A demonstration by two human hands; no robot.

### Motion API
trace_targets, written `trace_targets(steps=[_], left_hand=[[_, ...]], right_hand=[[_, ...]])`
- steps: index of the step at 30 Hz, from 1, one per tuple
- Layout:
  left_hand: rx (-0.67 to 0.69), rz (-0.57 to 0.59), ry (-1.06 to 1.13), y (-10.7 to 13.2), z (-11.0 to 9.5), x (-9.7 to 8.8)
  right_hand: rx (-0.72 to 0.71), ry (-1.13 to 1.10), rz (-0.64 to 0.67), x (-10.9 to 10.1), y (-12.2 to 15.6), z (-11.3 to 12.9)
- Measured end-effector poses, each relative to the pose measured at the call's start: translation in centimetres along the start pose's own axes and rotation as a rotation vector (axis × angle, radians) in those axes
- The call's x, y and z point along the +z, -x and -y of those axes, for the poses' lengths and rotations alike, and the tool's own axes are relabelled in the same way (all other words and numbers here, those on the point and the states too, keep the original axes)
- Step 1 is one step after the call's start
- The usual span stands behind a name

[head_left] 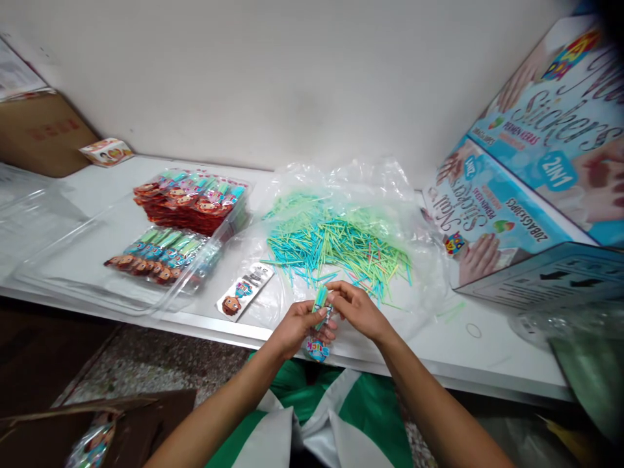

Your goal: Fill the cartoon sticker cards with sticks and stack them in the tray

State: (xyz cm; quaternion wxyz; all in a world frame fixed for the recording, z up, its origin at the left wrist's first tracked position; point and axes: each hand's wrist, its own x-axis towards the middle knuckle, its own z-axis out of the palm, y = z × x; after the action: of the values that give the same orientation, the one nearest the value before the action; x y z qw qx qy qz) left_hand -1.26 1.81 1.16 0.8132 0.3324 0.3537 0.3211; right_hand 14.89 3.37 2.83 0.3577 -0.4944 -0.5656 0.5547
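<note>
Near the table's front edge, my left hand [296, 328] is closed around a small printed candy packet [319, 348] with the word "Stick" on it. Green and blue candy sticks [321, 298] show at the packet's upper end. The fingers of my right hand [355, 308] pinch at that same end, touching the sticks. Just beyond my hands lies a loose heap of thin green and blue sticks [331, 244] on a clear plastic bag [424, 286]. To the left of my hands is a flat stack of printed cards [244, 290] with a cartoon face.
A clear plastic tray [92, 302] at left holds filled stick packets [158, 253] and a taller red-edged stack [190, 201]. Large blue "Nail Stickers" boxes [517, 188] stand at right. A cardboard box [41, 133] sits at far left. A rubber band [473, 330] lies on the table.
</note>
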Motion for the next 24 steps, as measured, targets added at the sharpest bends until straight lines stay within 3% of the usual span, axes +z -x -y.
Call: trace_targets(steps=[4, 11, 17, 24], left_hand=[[-0.001, 0.027, 0.015, -0.01, 0.00, -0.06], [-0.019, 0.076, 0.052, 0.13, 0.11, -0.16], [-0.013, 0.067, 0.041, 0.15, -0.14, 0.21], [-0.013, 0.070, 0.057, 0.00, 0.26, 0.21]], right_hand=[[-0.052, 0.017, 0.023, -0.10, 0.02, 0.40], [-0.010, 0.000, 0.088, -0.68, 0.01, 0.43], [-0.073, 0.147, 0.005, -0.61, 0.00, -0.11], [-0.102, -0.003, -0.052, 0.16, 0.43, -0.22]])
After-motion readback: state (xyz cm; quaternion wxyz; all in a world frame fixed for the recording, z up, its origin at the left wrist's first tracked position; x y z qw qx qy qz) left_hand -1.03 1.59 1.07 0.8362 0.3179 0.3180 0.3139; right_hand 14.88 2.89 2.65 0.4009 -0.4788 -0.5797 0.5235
